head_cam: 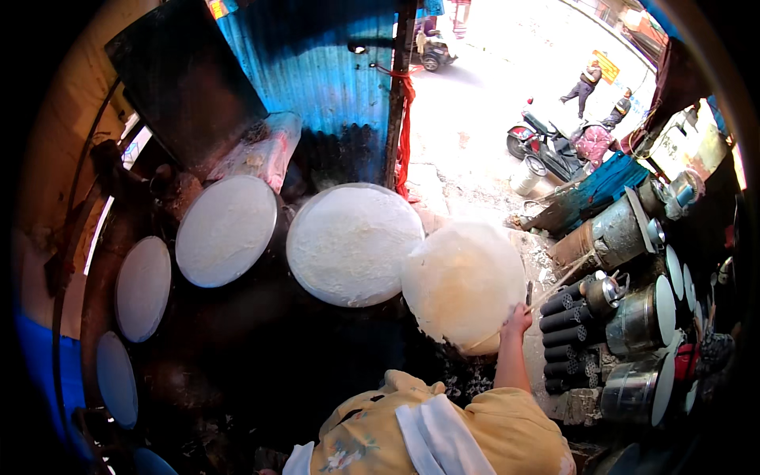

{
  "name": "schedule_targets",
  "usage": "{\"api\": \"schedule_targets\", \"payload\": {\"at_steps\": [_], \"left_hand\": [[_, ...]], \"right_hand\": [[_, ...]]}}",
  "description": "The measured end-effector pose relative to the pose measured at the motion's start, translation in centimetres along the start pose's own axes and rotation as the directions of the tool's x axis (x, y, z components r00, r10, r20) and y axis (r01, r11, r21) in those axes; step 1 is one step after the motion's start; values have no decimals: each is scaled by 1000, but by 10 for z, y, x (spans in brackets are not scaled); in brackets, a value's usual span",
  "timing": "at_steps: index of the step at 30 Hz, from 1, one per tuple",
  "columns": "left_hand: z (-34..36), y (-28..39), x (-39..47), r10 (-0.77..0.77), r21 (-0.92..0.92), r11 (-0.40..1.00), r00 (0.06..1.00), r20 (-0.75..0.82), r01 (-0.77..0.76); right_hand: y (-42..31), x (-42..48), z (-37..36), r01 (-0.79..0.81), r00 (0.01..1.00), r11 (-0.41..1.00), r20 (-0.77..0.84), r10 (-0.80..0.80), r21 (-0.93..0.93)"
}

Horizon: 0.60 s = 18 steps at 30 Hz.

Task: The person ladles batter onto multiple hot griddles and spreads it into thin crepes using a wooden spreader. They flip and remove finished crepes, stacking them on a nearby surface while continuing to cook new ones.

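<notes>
My right hand (pixel 518 319) is closed around a long thin stick (pixel 564 282), at the lower right rim of a large round pale disc (pixel 469 282). This disc is tan in the middle and has a partly ragged edge; its material is unclear. To its left lies a round plate with a bumpy white layer (pixel 356 244), and beyond that a similar white-covered plate (pixel 227 231). Smaller round plates (pixel 143 289) curve down the left side. My left hand is out of view. Below the discs are my yellow patterned top (pixel 504 421) and a white cloth (pixel 442 436).
Stacked black perforated cylinders (pixel 564 336), a metal kettle (pixel 602 292) and large metal pots (pixel 635 323) stand at the right. Behind the discs are a corrugated blue sheet (pixel 332 77) and a post with red cloth (pixel 407 130). A parked scooter (pixel 549 145) and people (pixel 585 83) are in the street.
</notes>
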<state>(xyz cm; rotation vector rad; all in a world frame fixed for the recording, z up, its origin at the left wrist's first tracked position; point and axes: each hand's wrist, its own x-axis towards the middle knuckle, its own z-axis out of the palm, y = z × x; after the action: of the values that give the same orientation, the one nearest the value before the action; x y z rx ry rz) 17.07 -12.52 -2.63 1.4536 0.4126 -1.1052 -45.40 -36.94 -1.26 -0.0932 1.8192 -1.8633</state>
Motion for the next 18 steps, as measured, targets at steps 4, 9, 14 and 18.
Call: {"api": "schedule_targets", "payload": {"at_steps": [4,9,14,18], "left_hand": [[171,6,-7,67,410,898,970,235,-162],[248,-2,-25,64,586,762,931,359,-278],[243,-10,-23,2,684,681,934,356,-263],[218,2,-18,19,712,651,943,333,-264]], "right_hand": [[108,83,-77,-33,921,999,-390,16,-36],[113,59,-70,-266,891,865,-451,51,-426],[95,66,-70,-393,823,718,-568,-3,-574],[89,58,-60,-359,810,702,-579,-93,-615]]}}
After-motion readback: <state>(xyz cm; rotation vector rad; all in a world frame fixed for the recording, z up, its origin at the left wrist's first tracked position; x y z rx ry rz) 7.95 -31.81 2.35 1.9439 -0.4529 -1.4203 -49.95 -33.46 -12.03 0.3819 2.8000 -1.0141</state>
